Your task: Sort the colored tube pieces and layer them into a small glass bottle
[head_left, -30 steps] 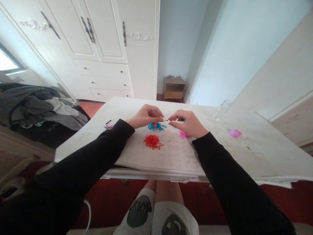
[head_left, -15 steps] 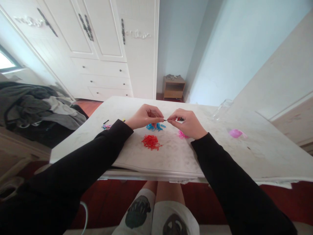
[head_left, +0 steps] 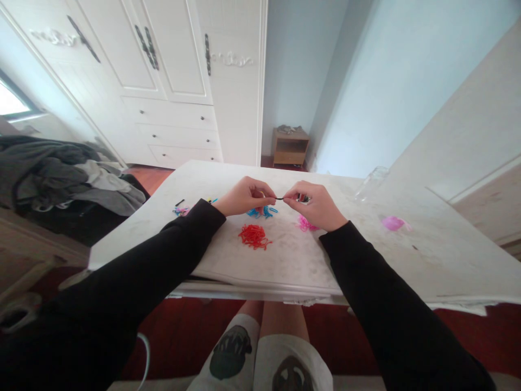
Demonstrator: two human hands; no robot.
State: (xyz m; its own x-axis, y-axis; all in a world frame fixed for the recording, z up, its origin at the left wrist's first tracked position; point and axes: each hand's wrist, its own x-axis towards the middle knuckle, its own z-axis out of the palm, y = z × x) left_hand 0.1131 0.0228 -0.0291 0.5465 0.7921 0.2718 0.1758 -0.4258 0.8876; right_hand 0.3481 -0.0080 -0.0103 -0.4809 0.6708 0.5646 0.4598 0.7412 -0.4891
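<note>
White tabletop (head_left: 293, 255). Nearest, seven o'clock from centre: heap of thin red stringy loops (head_left: 253, 237). Four o'clock: small pink loop heap (head_left: 306, 224). Eight o'clock: blue loop heap (head_left: 266, 212), partly hidden. Centre: left hand (head_left: 245, 196), right hand (head_left: 315, 206) pinch thin black band (head_left: 279, 199) between fingertips. Three o'clock: clear glass jar (head_left: 371, 184).

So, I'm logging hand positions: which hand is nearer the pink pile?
Right. The right hand is just beyond the pink pile, overlapping it in view; the left hand is farther away, to its left, overlapping the blue pile in view.
</note>
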